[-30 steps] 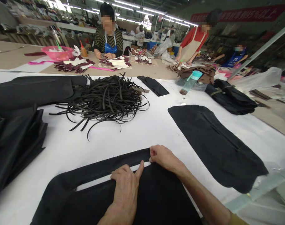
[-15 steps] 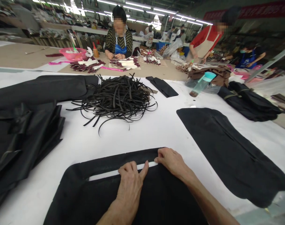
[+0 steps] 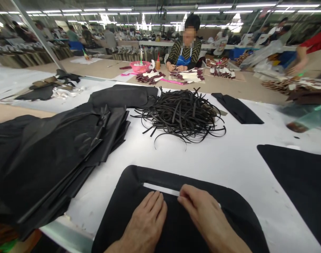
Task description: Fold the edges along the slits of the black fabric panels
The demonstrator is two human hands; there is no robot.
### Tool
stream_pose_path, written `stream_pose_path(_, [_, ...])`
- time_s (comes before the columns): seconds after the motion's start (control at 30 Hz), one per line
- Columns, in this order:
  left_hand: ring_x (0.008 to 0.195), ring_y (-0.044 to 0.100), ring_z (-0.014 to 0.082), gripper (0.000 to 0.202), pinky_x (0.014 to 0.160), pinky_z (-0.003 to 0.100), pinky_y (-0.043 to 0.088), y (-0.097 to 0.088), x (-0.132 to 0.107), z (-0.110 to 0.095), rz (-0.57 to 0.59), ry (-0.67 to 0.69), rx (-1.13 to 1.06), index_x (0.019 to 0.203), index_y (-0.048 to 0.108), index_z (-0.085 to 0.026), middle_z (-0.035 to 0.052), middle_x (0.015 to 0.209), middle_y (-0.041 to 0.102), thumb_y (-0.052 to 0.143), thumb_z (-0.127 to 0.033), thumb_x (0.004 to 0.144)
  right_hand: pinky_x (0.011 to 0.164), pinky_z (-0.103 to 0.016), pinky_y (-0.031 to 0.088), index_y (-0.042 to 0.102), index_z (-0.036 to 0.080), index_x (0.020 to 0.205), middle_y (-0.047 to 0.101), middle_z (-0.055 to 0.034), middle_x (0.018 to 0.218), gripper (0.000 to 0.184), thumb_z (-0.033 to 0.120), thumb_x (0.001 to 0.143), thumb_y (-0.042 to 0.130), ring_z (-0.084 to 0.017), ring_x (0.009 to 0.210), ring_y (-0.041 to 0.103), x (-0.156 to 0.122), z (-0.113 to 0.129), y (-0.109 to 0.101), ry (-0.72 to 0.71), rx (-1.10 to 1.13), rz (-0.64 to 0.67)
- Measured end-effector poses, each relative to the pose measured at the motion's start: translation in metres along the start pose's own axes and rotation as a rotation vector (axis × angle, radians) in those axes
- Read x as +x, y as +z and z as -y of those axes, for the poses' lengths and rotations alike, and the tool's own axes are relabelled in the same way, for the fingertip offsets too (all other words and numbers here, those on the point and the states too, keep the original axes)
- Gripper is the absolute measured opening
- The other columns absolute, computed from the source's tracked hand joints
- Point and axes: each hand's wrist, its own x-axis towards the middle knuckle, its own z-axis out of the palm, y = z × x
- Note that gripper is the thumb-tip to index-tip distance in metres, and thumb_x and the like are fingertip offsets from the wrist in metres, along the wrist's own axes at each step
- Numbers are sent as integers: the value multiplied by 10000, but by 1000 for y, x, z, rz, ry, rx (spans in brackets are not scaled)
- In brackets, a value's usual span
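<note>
**Head view: both hands flat on slotted black panel**

Obs. 1: A black fabric panel (image 3: 123, 211) with rounded corners lies flat on the white table (image 3: 229, 161), at the near edge, directly in front of the person. A long narrow slot (image 3: 160, 188) runs across its upper part, and the white table shows through it.

Obs. 2: The left hand (image 3: 147, 221) rests palm down on the panel just below the slot, fingers straight and close together. It holds nothing.

Obs. 3: The right hand (image 3: 205, 218) lies palm down beside it, spread flat, with its fingertips (image 3: 181, 197) touching the lower edge of the slot near the slot's right end. Nothing is gripped. The 2 hands are near each other but apart.

Obs. 4: To the left, a stack of black fabric panels (image 3: 57, 154) lies fanned out and overhangs the table edge. Beyond the slotted panel sits a loose heap of black strips (image 3: 181, 112). Right of the heap lies a small folded black piece (image 3: 238, 108). A second flat black panel (image 3: 300, 175) lies at the far right, well apart from the hands. Above it is a blurred bottle (image 3: 308, 121), details not readable.

Obs. 5: At the next table a co-worker in a striped top and blue apron (image 3: 185, 52) sits with both hands on maroon and white pieces (image 3: 188, 75). A pink bowl (image 3: 140, 66) and an orange bottle (image 3: 158, 64) stand just left of them.
</note>
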Motion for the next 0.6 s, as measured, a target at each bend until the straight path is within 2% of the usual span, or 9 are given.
stream_pose_path(0.1, [1093, 545, 239, 351, 947, 365, 450, 1, -14, 12, -1, -44, 88, 1102, 586, -97, 128, 1118, 636, 334, -103, 859, 648, -240, 348, 580, 241, 749, 642, 29, 764, 138, 207, 846, 488, -136, 715, 576, 25, 38, 12, -118, 6, 43])
stream_pose_path(0.23, [1077, 561, 244, 370, 913, 355, 480, 9, -25, 16, -40, -93, 157, 1114, 580, -98, 144, 1116, 638, 320, -79, 852, 667, -242, 364, 625, 235, 783, 678, 6, 796, 162, 224, 847, 477, -150, 775, 600, 57, 68, 26, -130, -58, 86])
stream_pose_path(0.4, [1079, 570, 263, 378, 899, 350, 491, 12, -29, 12, -51, -100, 159, 1145, 559, -94, 160, 1136, 628, 330, -87, 844, 630, -271, 376, 656, 220, 755, 691, -40, 778, 113, 266, 773, 554, -197, 781, 617, 81, 75, 42, -49, -113, 115])
stream_pose_path(0.6, [1077, 576, 269, 365, 904, 353, 493, 9, -31, 10, -11, -104, 148, 1125, 566, -114, 138, 1127, 642, 357, -104, 825, 616, -277, 390, 674, 239, 744, 696, -37, 807, 97, 306, 704, 616, -211, 800, 631, 92, 74, 43, 0, -130, 154])
